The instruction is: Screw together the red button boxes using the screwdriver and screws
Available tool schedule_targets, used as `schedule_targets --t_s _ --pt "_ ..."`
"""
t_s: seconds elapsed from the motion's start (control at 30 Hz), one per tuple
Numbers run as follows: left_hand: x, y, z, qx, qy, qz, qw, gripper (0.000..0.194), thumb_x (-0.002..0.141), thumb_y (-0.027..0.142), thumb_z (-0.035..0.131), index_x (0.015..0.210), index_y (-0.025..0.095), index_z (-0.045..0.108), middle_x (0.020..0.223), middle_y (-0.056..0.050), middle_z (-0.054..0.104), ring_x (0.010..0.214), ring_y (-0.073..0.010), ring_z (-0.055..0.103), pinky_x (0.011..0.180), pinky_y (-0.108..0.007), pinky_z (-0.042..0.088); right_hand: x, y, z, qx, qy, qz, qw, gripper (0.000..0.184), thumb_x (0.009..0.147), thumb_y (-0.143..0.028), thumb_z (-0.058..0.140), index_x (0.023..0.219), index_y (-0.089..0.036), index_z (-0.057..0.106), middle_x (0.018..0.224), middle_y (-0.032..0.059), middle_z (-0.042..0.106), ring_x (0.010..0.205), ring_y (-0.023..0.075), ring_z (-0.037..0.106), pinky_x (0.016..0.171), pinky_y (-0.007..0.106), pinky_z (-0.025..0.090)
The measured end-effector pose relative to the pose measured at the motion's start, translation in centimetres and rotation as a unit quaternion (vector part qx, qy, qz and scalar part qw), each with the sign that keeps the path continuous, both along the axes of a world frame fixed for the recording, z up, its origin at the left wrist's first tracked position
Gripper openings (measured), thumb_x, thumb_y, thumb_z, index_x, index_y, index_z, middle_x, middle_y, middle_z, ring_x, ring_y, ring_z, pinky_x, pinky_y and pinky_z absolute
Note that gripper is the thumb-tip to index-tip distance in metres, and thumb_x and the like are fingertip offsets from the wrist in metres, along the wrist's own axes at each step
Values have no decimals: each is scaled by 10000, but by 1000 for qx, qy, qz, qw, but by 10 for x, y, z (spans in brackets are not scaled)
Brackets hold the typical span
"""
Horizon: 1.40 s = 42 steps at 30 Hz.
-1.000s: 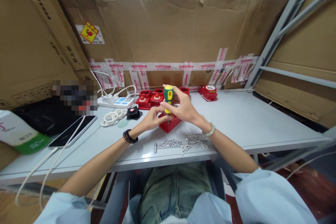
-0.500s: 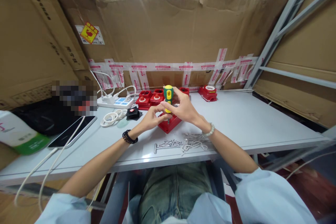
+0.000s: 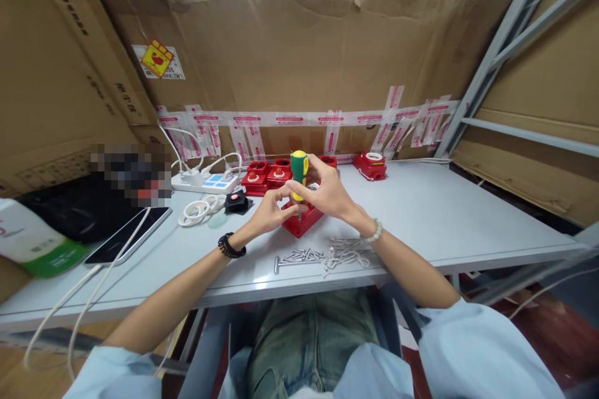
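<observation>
A screwdriver (image 3: 299, 168) with a green and yellow handle stands nearly upright over a red housing (image 3: 302, 223) in front of me. My right hand (image 3: 330, 192) is closed around the handle from the right, thumb laid across it. From the left, my left hand (image 3: 271, 209) pinches low on the screwdriver, around its shaft. The tip reaches down to the housing, and my fingers hide the exact contact. Nearer to me lie a pile of screws (image 3: 304, 255) and a metal T-shaped piece (image 3: 277, 264). Beside them is a heap of white cords with metal parts (image 3: 346, 254).
Red units with round openings (image 3: 256, 178) stand behind my hands, and another red unit (image 3: 370, 166) sits at the back right. White rings (image 3: 194, 212), a black part (image 3: 236, 201), a power strip (image 3: 206, 183) and a tablet-like device (image 3: 131, 237) lie leftward. Cardboard walls the table.
The screwdriver handle has turned a little, its yellow patch shifting to the right side. Both hands stay in nearly the same place.
</observation>
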<state>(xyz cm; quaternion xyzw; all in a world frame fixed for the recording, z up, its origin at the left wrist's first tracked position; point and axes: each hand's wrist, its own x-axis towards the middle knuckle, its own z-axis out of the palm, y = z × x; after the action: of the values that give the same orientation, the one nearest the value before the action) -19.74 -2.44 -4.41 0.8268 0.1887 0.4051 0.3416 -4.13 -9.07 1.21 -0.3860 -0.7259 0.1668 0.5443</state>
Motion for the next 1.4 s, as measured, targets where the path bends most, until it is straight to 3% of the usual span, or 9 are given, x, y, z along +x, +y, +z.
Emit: schedule_targets --t_s 0.13,0.23,0.37,0.5,0.7,0.93,1.13,1.3,1.4 --pt "1 -3 2 0 3 26 1000 262 759 414 751 760 158 692 760 -20 712 718 -164 596 718 -280 467 0 -1 1 0 5 2 1000 360 798 -358 685 1090 -192 555 892 37 699 824 187 681 770 363 569" --pt "-3 -5 6 10 34 5 999 255 821 414 693 873 165 715 838 -34 733 757 -172 607 741 -287 468 0 0 0 0 8 2 1000 350 801 -360 681 1083 -191 560 894 36 703 808 181 679 758 358 572" --pt "-4 -4 5 -1 29 -15 999 258 831 401 688 760 154 689 813 -39 713 725 -159 600 717 -276 462 1 -1 0 5 7 -6 1000 319 805 -358 673 1052 -186 568 879 38 698 795 178 670 738 351 569" --pt "1 -4 2 -19 -12 28 999 310 738 406 776 667 149 616 656 9 619 627 -124 523 632 -247 422 1 -2 2 6 -2 -7 1000 288 784 -346 691 990 -183 572 829 29 686 747 173 654 707 348 562" --pt "-3 -5 4 14 34 -4 999 249 833 395 681 910 159 703 881 -35 714 728 -149 566 678 -265 430 2 -1 1 7 -1 -8 1000 311 790 -361 687 1018 -187 567 846 26 700 710 163 652 662 333 550" --pt "3 -8 3 0 -10 58 998 344 740 436 757 620 160 591 628 0 622 592 -118 481 581 -248 388 3 0 0 1 -18 -27 999 346 775 -379 706 1034 -186 582 824 21 689 727 168 640 683 344 552" --pt "-4 -6 5 54 39 33 997 245 845 418 661 828 175 681 748 -15 686 690 -145 542 646 -259 399 5 2 -1 3 -30 -36 999 355 798 -398 689 1062 -182 588 862 37 698 730 169 630 694 351 547" --pt "-1 -5 3 39 11 63 997 309 787 452 720 711 165 632 658 5 632 591 -118 459 587 -248 377 5 1 0 1 -38 -45 998 300 795 -409 691 966 -182 595 835 41 693 723 178 628 679 354 542" --pt "-2 -7 4 55 21 64 996 287 788 446 721 801 166 659 700 12 628 593 -114 441 580 -243 377 5 1 0 4 -31 -42 999 291 792 -412 694 942 -186 589 805 30 683 694 174 623 655 348 538"
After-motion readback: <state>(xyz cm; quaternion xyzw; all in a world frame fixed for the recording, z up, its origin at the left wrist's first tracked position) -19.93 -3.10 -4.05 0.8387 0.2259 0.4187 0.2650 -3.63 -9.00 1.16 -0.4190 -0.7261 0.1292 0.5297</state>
